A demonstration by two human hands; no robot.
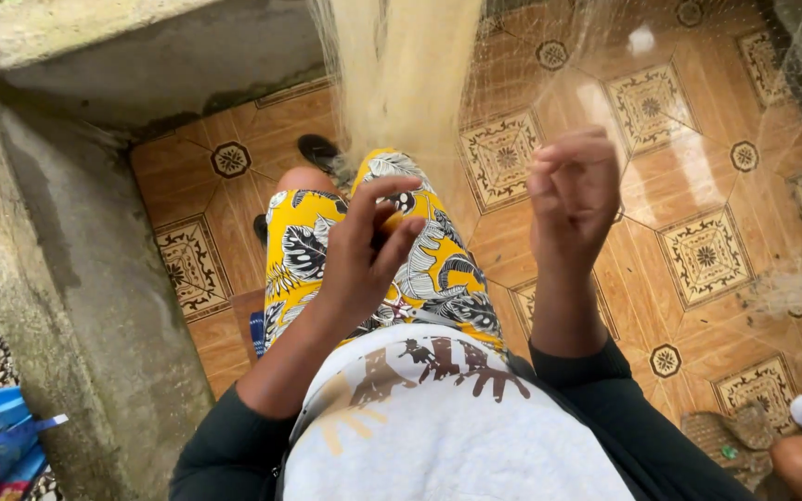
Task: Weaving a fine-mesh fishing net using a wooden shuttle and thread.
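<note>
While fingers pinch net [401,74], wall [58,278] leftward.

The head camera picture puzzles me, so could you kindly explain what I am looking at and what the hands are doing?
The camera sits on a person's head and looks down their body, so you see their own arms, white shirt and yellow patterned shorts above a patterned tile floor. The left hand curls round a small yellowish object, too hidden to identify. The right hand is raised with fingers pinched together, seemingly on a fine, pale fishing net that hangs in front. A concrete wall stands on the left. Another person's hand shows at the bottom right corner.
</note>
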